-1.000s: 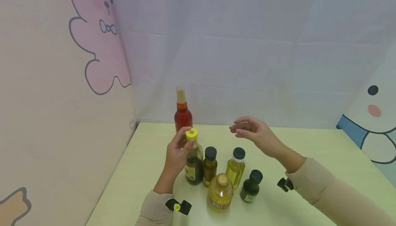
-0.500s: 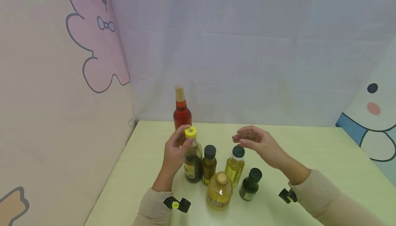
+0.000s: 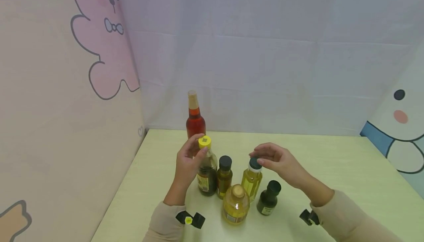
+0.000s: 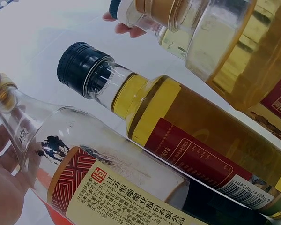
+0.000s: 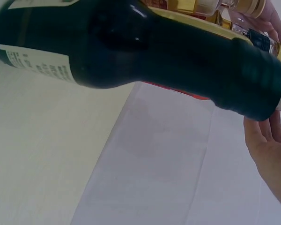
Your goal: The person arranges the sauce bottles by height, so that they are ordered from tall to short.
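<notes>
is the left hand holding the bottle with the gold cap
No, the left hand grips the yellow cap of the dark-filled bottle, and the gold-capped bottle stands apart from that hand.

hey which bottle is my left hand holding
The yellow-capped bottle, just in front of the red bottle; your left hand pinches its cap, the only bright yellow one.

The vinegar bottle is capped in yellow, its cream label edged with a red line pattern; the faceted bottle is filled yellow, capped dark green above white; the tall bottle is tinted red; the small bottle is coloured dark green; a pink bear is outlined in grey.
</notes>
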A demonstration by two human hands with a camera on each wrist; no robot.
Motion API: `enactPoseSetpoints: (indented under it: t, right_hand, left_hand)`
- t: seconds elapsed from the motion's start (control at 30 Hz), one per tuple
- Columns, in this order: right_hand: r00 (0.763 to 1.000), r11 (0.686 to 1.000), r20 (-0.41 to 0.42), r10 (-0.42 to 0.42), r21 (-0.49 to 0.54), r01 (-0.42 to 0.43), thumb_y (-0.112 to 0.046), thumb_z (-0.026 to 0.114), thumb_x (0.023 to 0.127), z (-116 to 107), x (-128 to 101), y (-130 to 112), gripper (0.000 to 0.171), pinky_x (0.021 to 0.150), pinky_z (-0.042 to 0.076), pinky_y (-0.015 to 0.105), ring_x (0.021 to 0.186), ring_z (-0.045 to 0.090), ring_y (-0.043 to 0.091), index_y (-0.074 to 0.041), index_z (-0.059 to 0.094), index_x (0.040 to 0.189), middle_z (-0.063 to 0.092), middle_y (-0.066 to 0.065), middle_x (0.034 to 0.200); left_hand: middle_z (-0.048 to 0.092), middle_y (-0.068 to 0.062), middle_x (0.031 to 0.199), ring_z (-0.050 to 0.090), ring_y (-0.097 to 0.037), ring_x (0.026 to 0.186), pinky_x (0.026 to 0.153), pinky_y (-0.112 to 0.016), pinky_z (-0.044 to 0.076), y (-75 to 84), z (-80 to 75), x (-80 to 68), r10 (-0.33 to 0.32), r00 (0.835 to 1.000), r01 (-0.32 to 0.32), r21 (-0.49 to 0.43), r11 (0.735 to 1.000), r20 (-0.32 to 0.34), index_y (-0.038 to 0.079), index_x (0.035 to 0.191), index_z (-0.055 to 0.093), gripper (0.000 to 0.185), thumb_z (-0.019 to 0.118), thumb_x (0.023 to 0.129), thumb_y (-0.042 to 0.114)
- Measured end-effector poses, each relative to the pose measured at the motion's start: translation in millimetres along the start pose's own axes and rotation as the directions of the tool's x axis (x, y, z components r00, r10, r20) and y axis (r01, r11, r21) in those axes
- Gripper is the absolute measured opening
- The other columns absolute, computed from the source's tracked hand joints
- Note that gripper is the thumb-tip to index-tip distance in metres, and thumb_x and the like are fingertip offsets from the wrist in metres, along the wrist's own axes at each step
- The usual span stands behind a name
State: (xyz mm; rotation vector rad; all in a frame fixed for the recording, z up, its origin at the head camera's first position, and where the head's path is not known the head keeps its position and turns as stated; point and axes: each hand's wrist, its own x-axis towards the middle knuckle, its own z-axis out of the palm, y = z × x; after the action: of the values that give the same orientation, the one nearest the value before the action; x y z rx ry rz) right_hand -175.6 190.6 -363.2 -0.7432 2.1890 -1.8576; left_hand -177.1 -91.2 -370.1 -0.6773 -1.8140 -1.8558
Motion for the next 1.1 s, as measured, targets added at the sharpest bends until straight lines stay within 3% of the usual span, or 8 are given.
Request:
enactPoseSetpoints:
  t: [0.43, 1.1]
  right_hand:
    - [1.000, 1.000, 0.011, -0.005, 0.017, 0.005, -0.007, 0.059, 0.088, 5, -6, 5, 0.034, 0.081, 0.048, 0.033, 0.103, 0.055, 0.026, 0.002, 0.048, 0.118, 0.051, 0.025, 0.117]
    - [1.000, 0.999, 0.001, 0.013, -0.043, -0.013, -0.010, 0.061, 0.087, 11, -9, 9, 0.035, 0.076, 0.050, 0.035, 0.102, 0.056, 0.025, -0.001, 0.051, 0.119, 0.053, 0.018, 0.117]
  left_hand:
    - [0.060, -0.020, 0.097, 0.058, -0.017, 0.083, 0.065, -0.023, 0.047, 1.1, 1.0, -0.4, -0.051, 0.998, 0.051, 0.009, 0.999, -0.025, -0.006, 0.113, 0.054, 0.033, 0.059, 0.081, -0.007]
    - [0.061, -0.017, 0.101, 0.059, -0.024, 0.088, 0.072, -0.028, 0.049, 6.7, 1.2, 0.0, -0.107, 0.994, 0.108, 0.049, 0.993, -0.028, -0.006, 0.113, 0.055, 0.032, 0.062, 0.082, -0.002]
